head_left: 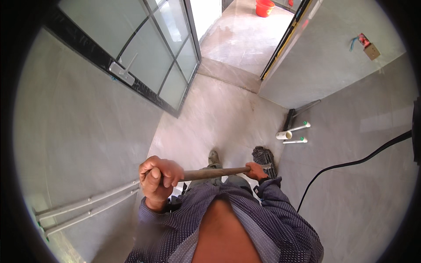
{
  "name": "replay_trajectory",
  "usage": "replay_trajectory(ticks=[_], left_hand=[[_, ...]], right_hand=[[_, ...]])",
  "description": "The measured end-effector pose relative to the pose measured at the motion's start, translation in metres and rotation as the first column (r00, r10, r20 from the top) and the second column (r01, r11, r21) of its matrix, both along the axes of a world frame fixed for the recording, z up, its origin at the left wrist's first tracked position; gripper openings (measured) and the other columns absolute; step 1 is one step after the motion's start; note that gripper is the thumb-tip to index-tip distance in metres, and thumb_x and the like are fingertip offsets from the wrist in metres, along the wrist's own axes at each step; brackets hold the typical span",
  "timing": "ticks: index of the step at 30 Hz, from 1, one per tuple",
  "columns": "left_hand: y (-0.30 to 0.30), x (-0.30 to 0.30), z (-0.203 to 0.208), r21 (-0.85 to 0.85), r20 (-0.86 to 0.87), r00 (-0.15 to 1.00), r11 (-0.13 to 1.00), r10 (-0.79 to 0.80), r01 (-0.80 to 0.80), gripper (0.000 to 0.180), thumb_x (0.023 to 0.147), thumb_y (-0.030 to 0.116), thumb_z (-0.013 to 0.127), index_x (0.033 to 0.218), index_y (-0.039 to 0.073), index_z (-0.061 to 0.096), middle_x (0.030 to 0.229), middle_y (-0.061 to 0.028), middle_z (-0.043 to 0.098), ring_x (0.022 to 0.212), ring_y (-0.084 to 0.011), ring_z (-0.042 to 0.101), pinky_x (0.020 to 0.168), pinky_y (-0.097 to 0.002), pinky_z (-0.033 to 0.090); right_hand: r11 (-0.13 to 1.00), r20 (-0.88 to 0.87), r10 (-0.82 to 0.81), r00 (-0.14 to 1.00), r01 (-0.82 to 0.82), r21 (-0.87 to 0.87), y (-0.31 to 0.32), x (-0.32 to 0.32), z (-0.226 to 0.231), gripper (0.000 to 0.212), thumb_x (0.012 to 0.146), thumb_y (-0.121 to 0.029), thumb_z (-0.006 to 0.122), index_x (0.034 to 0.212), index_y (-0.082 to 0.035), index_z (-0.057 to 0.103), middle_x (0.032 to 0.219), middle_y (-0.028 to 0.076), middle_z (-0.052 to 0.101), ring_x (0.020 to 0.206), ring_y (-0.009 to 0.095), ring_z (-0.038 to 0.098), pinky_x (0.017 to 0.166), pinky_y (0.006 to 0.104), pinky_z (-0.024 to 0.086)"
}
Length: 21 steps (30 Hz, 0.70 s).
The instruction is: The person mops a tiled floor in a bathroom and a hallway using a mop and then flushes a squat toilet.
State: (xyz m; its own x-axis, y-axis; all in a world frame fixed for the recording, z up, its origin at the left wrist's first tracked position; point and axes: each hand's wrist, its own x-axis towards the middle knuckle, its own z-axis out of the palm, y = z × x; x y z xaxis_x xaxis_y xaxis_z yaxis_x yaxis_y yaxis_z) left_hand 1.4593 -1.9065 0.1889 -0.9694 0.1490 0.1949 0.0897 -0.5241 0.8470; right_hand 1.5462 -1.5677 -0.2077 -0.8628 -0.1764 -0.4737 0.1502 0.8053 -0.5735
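Gripping pole (210,174), probably wooden, both hands (157,175)

The stick (217,173) looks like dull wood, a bit rough. The shirt (285,210) is soft-looking cloth. The door (147,52) has smooth, cloudy glass, and its handle (121,73) looks like metal. The bucket (264,8) and the short pipes (284,135) look like smooth plastic
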Motion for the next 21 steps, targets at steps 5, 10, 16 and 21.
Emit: replay_trajectory(ticks=[5, 10, 16, 21], left_hand=[[-0.019, -0.082, 0.006, -0.07, -0.055, 0.994, 0.994, -0.093, 0.089, 0.039, 0.097, 0.04, 0.062, 0.079, 0.006, 0.054, 0.052, 0.0, 0.046, 0.046, -0.015, 0.046, 0.055, -0.036, 0.048], [-0.021, -0.153, 0.011, -0.081, -0.094, 0.969, 0.972, -0.228, 0.22, 0.041, 0.096, 0.044, 0.062, 0.077, 0.008, 0.054, 0.051, 0.0005, 0.048, 0.044, -0.0155, 0.049, 0.055, -0.0364, 0.049], [-0.006, -0.246, 0.028, -0.041, -0.143, 0.957, 0.967, -0.254, 0.251, 0.042, 0.095, 0.044, 0.066, 0.077, 0.008, 0.052, 0.051, 0.0003, 0.05, 0.04, -0.0156, 0.048, 0.051, -0.0354, 0.049], [0.0, -0.323, 0.053, 0.02, -0.238, 0.955, 0.982, -0.177, 0.187, 0.04, 0.096, 0.042, 0.067, 0.082, 0.007, 0.051, 0.052, 0.0019, 0.05, 0.041, -0.0136, 0.049, 0.046, -0.0319, 0.048]], right_hand=[[0.994, -0.093, -0.103, 0.99, 0.105, 0.01, -0.028, -0.051, 0.031, 0.026, 0.076, -0.035, 0.072, 0.081, -0.009, 0.067, 0.088, 0.017, 0.069, 0.089, 0.041, 0.065, 0.078, 0.05, 0.052], [0.979, -0.099, -0.199, 0.975, 0.192, -0.073, -0.05, -0.096, 0.049, 0.02, 0.077, -0.029, 0.07, 0.08, -0.01, 0.066, 0.084, 0.018, 0.068, 0.086, 0.042, 0.065, 0.074, 0.0508, 0.052], [0.975, -0.025, -0.198, 0.98, 0.195, -0.105, -0.06, -0.165, 0.086, 0.016, 0.078, -0.029, 0.068, 0.081, -0.013, 0.067, 0.084, 0.017, 0.069, 0.087, 0.04, 0.066, 0.074, 0.0496, 0.052], [0.98, -0.021, -0.147, 0.989, 0.143, -0.136, -0.062, -0.24, 0.127, 0.016, 0.072, -0.027, 0.072, 0.077, -0.012, 0.066, 0.075, 0.017, 0.066, 0.076, 0.04, 0.066, 0.066, 0.0477, 0.052]])
